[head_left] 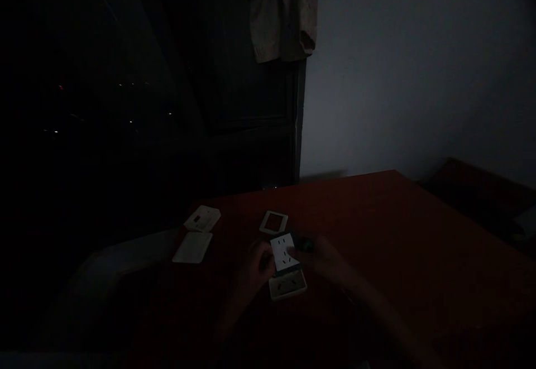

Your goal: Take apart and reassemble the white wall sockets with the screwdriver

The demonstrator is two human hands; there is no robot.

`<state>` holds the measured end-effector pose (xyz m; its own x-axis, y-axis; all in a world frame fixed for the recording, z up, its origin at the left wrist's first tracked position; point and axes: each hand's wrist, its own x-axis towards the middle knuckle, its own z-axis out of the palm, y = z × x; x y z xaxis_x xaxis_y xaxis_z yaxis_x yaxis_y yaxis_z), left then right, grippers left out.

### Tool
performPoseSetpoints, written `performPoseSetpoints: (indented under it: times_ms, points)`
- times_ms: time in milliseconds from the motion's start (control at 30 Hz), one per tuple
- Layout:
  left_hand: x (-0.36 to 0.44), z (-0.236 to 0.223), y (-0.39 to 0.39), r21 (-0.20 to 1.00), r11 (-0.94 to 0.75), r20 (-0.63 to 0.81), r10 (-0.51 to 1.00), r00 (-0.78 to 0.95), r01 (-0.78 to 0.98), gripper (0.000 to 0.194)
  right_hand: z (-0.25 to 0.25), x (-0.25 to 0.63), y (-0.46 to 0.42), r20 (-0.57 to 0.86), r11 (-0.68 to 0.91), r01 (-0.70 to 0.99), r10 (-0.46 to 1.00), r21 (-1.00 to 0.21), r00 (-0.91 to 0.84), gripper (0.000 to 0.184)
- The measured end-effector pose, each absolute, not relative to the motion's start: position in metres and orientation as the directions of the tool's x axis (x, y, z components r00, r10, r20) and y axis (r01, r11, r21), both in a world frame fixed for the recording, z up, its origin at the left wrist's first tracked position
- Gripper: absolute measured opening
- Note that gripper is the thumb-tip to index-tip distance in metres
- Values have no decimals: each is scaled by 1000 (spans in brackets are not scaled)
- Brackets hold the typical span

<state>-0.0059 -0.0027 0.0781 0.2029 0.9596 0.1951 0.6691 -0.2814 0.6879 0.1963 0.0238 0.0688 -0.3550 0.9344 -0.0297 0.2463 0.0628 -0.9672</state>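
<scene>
"Dim room, red-brown table (355, 207): where was the slotted plate (281, 252)?"

"Between both hands, just beyond a pale-rimmed tray (288, 295). Left-hand (250, 271) fingers pinched its near-left edge; right-hand (321, 254) fingers were bent beside the opposite edge — their grip could not be told."

"Principal hazard?"

"Slippage, in my judgement: a one-sided pinch could have let the plate pivot and drop onto the tray. Poor light could also have hidden misalignment — or a small part coming loose."

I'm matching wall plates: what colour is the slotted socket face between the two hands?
White, or nearly so in the dimness; clearest in the head view.
</scene>
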Motion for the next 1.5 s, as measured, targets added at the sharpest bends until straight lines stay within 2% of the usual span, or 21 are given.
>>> performPoseSetpoints:
  times_ms: [133, 267, 367, 500, 767, 1000, 1267, 1400, 1500]
  points:
    - [-11, 78, -10, 841, -145, 160, 987, 17, 521, 13, 70, 204, 22, -2, 85, 254, 946, -964, -325, 29]
    - [-8, 80, -15, 980, 43, -42, 999, -10, 195, 24, 78, 207, 18, 35, 121, 274, 954, -954, -299, 27]
    - [-1, 82, -19, 989, 145, -145, 989, 18, -8, 33, 83, 207, 16, 72, 168, 302, 950, -938, -303, 26]
    - [4, 78, -20, 975, 195, -199, 980, -23, -105, 36, 86, 205, 14, 100, 210, 351, 947, -913, -306, 24]
    - [5, 68, -21, 969, 213, -222, 973, -64, -123, 36, 96, 201, 6, 104, 243, 492, 951, -836, -292, 24]
    - [12, 60, -22, 982, 78, -101, 987, -127, -171, 31, 97, 197, 2, 103, 250, 593, 957, -765, -270, 24]
    - [18, 60, -26, 998, 50, -58, 978, -200, -46, 21, 93, 194, 0, 105, 238, 641, 965, -729, -239, 27]
    - [18, 64, -30, 996, 18, 2, 973, -230, 86, 19, 95, 193, -1, 105, 235, 644, 967, -728, -233, 28]
    - [16, 64, -31, 981, 60, -20, 978, -210, 186, 19, 97, 193, -1, 100, 229, 627, 967, -745, -235, 29]
